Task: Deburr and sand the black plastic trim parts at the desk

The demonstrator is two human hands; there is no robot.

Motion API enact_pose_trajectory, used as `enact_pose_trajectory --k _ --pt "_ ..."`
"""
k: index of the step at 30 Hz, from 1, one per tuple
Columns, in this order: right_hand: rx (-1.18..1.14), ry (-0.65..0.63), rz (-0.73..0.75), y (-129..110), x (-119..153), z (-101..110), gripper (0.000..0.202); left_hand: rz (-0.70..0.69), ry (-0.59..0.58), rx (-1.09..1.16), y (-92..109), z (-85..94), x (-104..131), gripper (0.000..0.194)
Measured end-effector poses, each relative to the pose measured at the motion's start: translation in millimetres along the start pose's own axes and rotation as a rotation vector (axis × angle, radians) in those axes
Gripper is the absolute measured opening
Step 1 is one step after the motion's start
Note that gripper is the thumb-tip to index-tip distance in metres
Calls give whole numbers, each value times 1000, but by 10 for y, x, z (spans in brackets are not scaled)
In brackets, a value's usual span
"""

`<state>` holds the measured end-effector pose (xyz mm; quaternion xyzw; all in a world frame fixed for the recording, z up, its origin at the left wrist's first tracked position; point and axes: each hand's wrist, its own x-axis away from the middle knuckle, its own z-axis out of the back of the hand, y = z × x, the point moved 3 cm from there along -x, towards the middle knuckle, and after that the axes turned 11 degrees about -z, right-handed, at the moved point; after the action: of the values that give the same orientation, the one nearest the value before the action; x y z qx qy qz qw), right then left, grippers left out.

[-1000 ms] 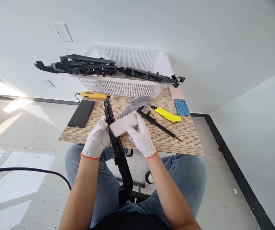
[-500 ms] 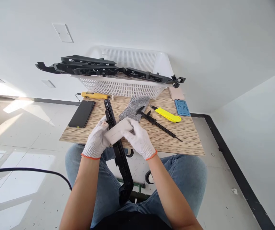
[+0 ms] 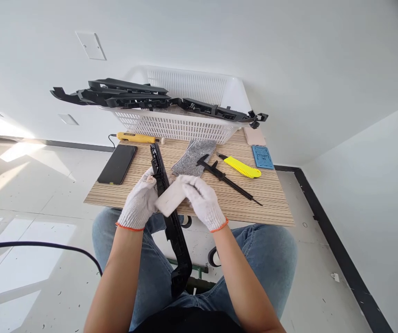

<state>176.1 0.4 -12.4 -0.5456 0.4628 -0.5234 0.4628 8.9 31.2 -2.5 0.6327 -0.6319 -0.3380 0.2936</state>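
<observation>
A long black plastic part (image 3: 176, 236) slants from the table down between my knees. My left hand (image 3: 139, 200), in a white knitted glove, is closed round its upper half. My right hand (image 3: 201, 199), gloved too, pinches a pale flat rectangular piece (image 3: 171, 197) at its upper right end. That piece lies across the front of the black part, its lower left end close to my left fingers. Behind my hands are a grey cloth (image 3: 194, 158), a black caliper (image 3: 225, 178) and a yellow utility knife (image 3: 242, 167).
At the back of the table (image 3: 261, 213) stands a white basket (image 3: 181, 128) with several black parts (image 3: 129, 95) across it. A black phone (image 3: 118, 164) and yellow rotary tool (image 3: 136, 138) lie left, a blue pad (image 3: 263, 157) right. A black cable (image 3: 46, 243) hangs at left.
The pale piece has shifted and tilted, its lower left end now slightly lower and clear of my left fingers. My right fingers have changed their hold on it. My left hand keeps its grip.
</observation>
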Motion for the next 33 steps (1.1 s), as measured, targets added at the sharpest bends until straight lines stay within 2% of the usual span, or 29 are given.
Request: enact_pose_trajectory --k 1,3,6,8,11,15,20,22,24,28,31,33 --pt "63 -50 37 -11 6 -9 28 1 -6 -9 2 4 3 45" --pt "139 -139 68 -8 12 -18 39 5 -12 -17 4 15 12 45" --pt "95 -216 26 39 6 -4 62 0 2 -3 -2 26 17 47" --pt "22 -227 -21 71 7 11 59 -8 9 12 -5 26 14 49" --pt "-73 -196 -60 70 28 34 38 15 -7 9 1 27 9 48" --pt "-58 -42 -69 -23 62 98 20 29 26 -10 37 59 12 43" --pt "118 -47 -166 -77 41 42 24 86 0 -35 27 71 30 51" --pt "86 28 -212 -51 8 22 25 57 26 -41 24 80 24 54" --pt "33 80 -236 -14 -22 7 37 31 42 -42 24 83 17 55" --pt "146 43 -101 -6 -42 -6 42 79 18 -59 18 61 25 50" --pt "153 85 -61 -11 -33 31 45 48 25 -45 27 57 28 50" --pt "208 48 -30 -16 -27 24 48 46 36 -49 17 66 25 48"
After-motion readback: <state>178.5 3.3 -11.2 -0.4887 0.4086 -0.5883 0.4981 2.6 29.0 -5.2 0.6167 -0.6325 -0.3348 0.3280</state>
